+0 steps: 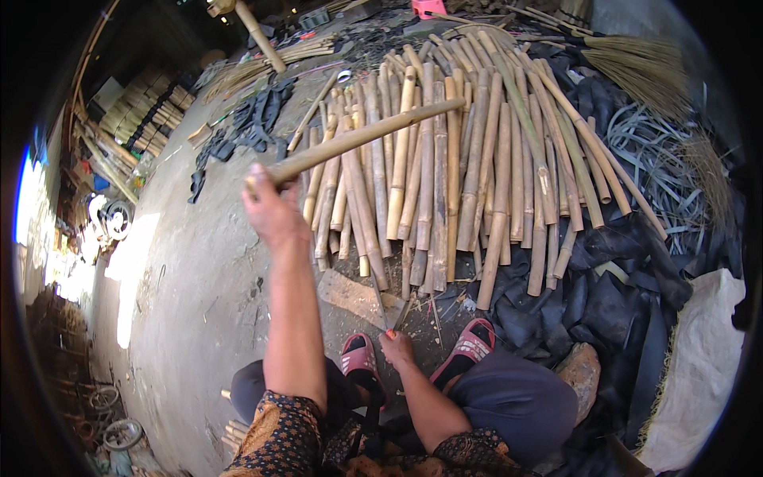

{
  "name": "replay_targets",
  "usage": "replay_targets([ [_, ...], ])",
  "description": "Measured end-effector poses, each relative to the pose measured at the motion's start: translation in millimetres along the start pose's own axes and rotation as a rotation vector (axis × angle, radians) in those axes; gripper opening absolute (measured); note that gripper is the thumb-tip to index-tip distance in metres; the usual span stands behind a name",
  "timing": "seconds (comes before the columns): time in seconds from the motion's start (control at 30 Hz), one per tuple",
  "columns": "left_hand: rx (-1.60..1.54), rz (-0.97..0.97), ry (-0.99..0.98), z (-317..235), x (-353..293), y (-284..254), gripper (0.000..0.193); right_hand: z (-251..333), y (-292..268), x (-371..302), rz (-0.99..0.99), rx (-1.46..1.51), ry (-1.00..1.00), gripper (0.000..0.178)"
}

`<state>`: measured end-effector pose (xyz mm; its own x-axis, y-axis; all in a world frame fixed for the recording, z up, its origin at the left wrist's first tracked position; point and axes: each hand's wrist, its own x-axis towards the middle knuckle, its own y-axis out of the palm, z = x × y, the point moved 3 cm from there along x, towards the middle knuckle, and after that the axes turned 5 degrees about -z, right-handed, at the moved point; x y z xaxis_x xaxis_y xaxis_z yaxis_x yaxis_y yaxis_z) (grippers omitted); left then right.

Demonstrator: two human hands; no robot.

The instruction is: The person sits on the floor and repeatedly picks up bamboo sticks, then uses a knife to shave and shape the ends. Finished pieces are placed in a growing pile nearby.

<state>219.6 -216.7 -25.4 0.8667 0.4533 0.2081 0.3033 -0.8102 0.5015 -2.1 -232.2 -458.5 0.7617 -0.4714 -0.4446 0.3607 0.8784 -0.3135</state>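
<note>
My left hand is raised and closed around the near end of a bamboo pole. The pole slants up and to the right, above a large pile of cut bamboo poles. My right hand is low between my feet, its fingers closed on the handle of a knife. The thin blade points away from me over a flat wooden board on the ground. Part of the handle is hidden in my fist.
Black rubber sheets and tangled grey strips lie at the right, near a white sack and a stone. A broom rests at the back right. More black strips lie on the floor at the far left.
</note>
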Motion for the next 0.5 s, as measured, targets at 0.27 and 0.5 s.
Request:
replay_targets([
  [0.27, -0.143, -0.1, 0.458, -230.2, 73.3, -133.3, 0.022, 44.9, -20.1, -32.9, 0.24, 0.228, 0.31, 0.028],
  [0.5, 0.067, -0.166, 0.491, -233.2, 51.5, -191.2, 0.029, 71.3, -8.7, -41.3, -0.06, 0.02, 0.075, 0.027],
])
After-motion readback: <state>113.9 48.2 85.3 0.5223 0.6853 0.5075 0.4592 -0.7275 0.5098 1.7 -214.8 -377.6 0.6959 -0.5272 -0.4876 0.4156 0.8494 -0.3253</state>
